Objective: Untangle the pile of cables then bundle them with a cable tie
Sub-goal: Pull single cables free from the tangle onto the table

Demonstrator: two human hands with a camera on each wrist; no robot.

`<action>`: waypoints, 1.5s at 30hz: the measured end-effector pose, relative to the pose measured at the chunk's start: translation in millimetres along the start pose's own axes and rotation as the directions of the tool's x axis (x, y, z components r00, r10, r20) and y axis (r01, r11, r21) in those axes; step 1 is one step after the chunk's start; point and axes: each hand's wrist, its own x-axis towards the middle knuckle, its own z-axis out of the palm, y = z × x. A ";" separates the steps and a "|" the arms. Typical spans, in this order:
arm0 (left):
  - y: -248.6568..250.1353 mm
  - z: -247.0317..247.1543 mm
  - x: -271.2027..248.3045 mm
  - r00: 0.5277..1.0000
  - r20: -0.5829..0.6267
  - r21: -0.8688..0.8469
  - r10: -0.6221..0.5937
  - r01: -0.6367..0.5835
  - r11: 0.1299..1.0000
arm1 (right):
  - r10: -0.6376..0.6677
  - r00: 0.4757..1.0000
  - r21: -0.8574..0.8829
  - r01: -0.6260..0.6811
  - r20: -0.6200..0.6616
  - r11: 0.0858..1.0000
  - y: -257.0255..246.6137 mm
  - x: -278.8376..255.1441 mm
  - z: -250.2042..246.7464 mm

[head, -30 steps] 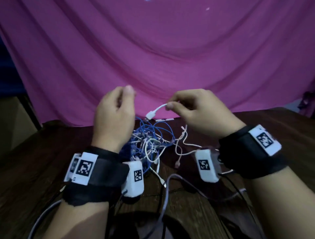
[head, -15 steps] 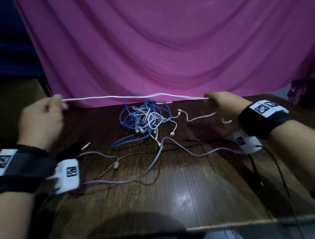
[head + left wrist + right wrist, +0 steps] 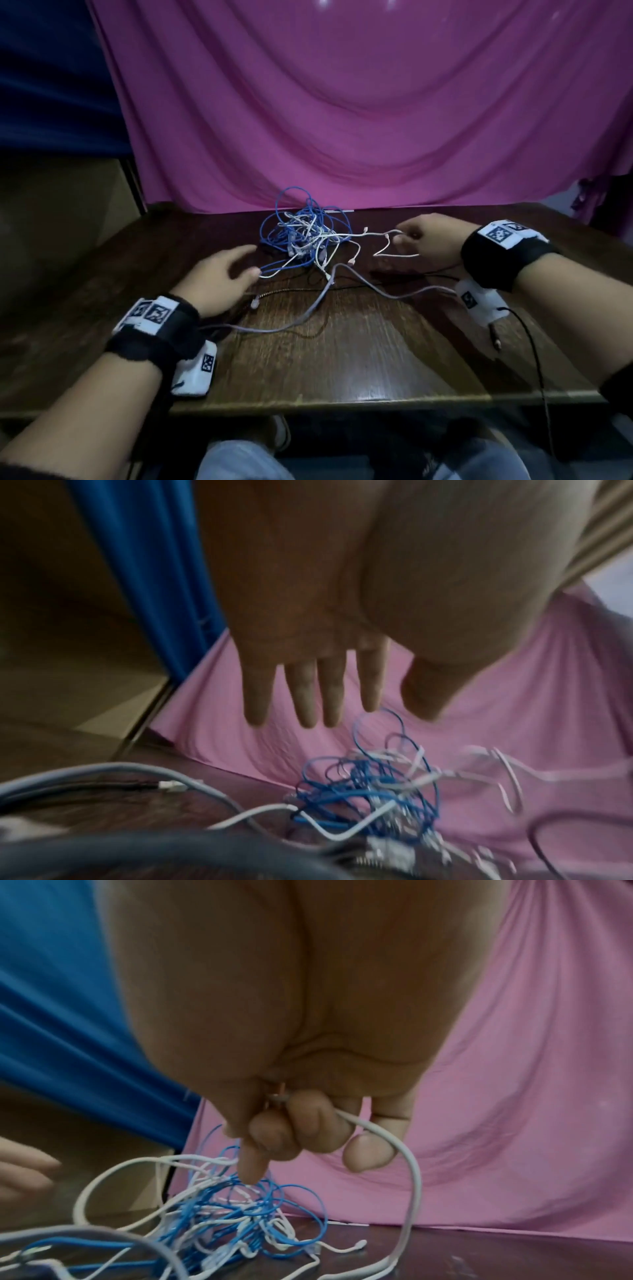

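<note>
Each forearm wears a wide black wrist strap (image 3: 156,337) topped with white tags printed with black square codes (image 3: 500,234). A white camera box (image 3: 197,371) with its own code hangs under each wrist, trailing a thin dark lead (image 3: 534,353). Pale blue trousers (image 3: 239,460) cover the knees.

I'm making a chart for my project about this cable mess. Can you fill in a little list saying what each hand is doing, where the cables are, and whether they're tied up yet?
left hand: left hand open, fingers straight, beside the tangle, holding nothing
right hand: right hand grips a white cable with curled fingers
tangle: blue and white cable pile on the wooden table, knotted
backdrop: pink cloth behind the table
bundled: no, not yet
cable tie: cannot tell which item it is
</note>
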 end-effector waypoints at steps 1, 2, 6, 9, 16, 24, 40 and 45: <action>4.6 6.7 4.5 0.996 0.085 0.031 0.007 -0.009 0.999 | -0.024 1.000 0.008 0.024 0.008 1.000 -2.6 -1.5 -0.3; 6.0 11.1 10.0 0.988 0.156 0.063 -0.007 -0.003 0.998 | -0.047 0.999 0.018 0.047 0.013 0.999 -3.6 -3.3 -0.9; -10.9 22.2 28.2 0.928 0.360 0.239 -0.101 0.013 0.971 | -0.079 0.994 0.053 0.075 0.071 0.996 -1.3 -16.3 3.1; -28.1 24.6 32.0 0.936 0.325 0.306 -0.134 0.029 0.952 | -0.054 0.990 0.059 0.046 0.133 0.997 4.6 -25.3 11.6; -41.6 11.0 28.2 0.933 0.340 0.256 -0.119 0.030 0.966 | 0.002 0.923 -0.075 0.029 0.385 0.997 20.2 -34.6 34.8; 0.6 23.8 34.8 0.971 0.213 0.049 0.104 -0.117 0.992 | -0.085 0.987 -0.031 0.090 0.137 0.995 -10.7 2.1 37.8; 81.4 87.7 198.7 0.896 0.443 0.268 -0.026 -0.105 0.958 | -0.481 0.830 -0.158 0.535 0.283 0.830 -101.2 12.5 68.0; 80.0 95.2 219.6 0.942 0.335 0.170 0.040 -0.102 0.980 | -0.482 0.820 -0.063 0.523 0.309 0.850 -88.1 9.1 60.5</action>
